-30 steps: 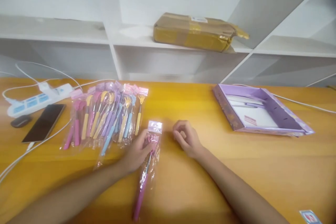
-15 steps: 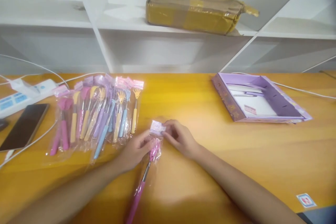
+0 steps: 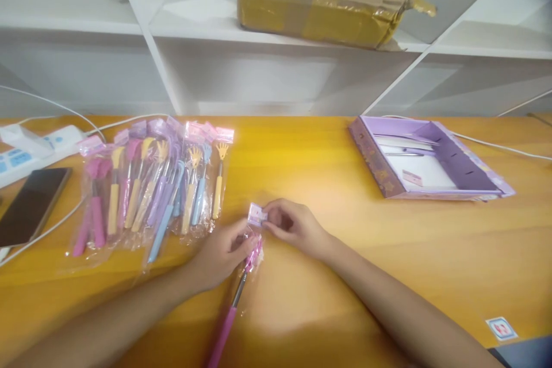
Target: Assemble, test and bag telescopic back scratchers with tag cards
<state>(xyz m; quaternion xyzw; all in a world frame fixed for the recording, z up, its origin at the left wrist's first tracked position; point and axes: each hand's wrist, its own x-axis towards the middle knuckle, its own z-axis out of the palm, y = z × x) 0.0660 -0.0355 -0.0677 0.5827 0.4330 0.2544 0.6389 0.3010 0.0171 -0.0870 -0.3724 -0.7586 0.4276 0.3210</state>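
Observation:
A pink back scratcher (image 3: 224, 333) with a metal stem and a long pink handle lies at a slant in a clear plastic sleeve, its handle running off the bottom edge. My left hand (image 3: 226, 253) is closed around the sleeve beside the scratcher's head. Just above that head is a small pale purple printed label (image 3: 255, 214), its right edge pinched between the thumb and fingers of my right hand (image 3: 297, 227). Whether the label is fastened to the sleeve I cannot tell. Left of my hands lie several bagged back scratchers (image 3: 161, 190) in pink, yellow, purple and blue.
A purple open box (image 3: 379, 175) with papers and a small pink card inside stands at the right. On the left are a phone (image 3: 34, 204), a white power strip (image 3: 38, 155) and cables. A taped brown parcel (image 3: 319, 8) rests on the shelf; a sticker (image 3: 501, 328) is at the lower right.
The label has turned and looks narrower, while the scratcher's head and my left hand sit slightly lower. My right hand keeps its pinch. The whole view has shifted a little.

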